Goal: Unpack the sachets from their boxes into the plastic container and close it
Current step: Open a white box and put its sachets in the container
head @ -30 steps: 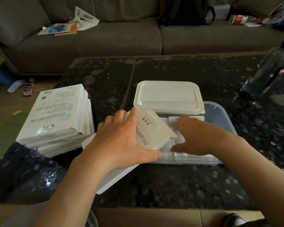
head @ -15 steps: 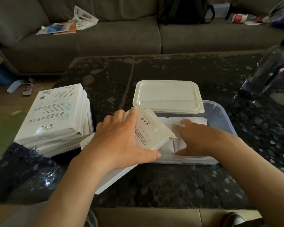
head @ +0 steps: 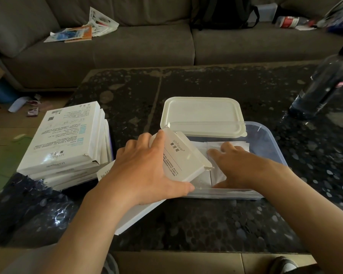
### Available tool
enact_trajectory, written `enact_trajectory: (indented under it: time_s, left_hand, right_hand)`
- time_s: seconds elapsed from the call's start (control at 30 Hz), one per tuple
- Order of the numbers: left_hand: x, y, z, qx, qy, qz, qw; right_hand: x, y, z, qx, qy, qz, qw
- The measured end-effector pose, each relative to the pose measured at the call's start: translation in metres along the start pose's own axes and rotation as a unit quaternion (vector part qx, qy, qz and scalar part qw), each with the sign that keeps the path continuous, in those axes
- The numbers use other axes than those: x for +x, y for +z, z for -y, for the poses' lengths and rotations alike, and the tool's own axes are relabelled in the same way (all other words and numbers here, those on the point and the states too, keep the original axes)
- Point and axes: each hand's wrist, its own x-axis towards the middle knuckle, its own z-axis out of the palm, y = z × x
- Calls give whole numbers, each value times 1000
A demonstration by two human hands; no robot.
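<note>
The left hand [head: 145, 171] grips a white box [head: 180, 157], thumb and fingers curled round it, tilted over the left end of the clear plastic container [head: 273, 143]. Inside the container the right hand [head: 238, 167] lies flat, fingers straight, pressing on white sachets [head: 236, 146]. The cream lid [head: 202, 115] rests on the container's far rim. A stack of boxes [head: 67, 139] sits left of the container.
</note>
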Motion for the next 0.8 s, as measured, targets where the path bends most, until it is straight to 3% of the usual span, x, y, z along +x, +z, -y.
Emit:
enact_trajectory:
  time_s: [0.1, 0.17, 0.27, 0.4, 0.5, 0.57, 0.7, 0.8]
  left_hand:
    - [-1, -1, -1, 0, 9, -4, 1000]
    - [-2, -3, -1, 4, 15, -9, 1000]
    - [-4, -6, -3, 0, 38, -20, 999]
    - [-9, -8, -9, -14, 71, -38, 997]
    - [-9, -7, -8, -9, 88, -74, 993]
    - [-9, -6, -7, -6, 97, -86, 992]
    - [-8, -2, -7, -2, 102, -95, 990]
    - [-8, -4, -9, -14, 105, -95, 990]
  right_hand:
    - [-6, -9, -2, 48, 13, -1, 999]
    - [-11, -26, -3, 152, 3, -88, 984]
    - [-22, -48, -3, 313, -83, -243, 915]
    - [-27, -49, 5, 415, -240, -152, 865]
    - [-29, -48, 8, 477, -285, -43, 831]
    - [-30, -49, 8, 473, -288, -16, 832]
    - [-28, -47, 5, 466, -272, -4, 842]
    - [-30, -52, 1, 482, -232, -83, 841]
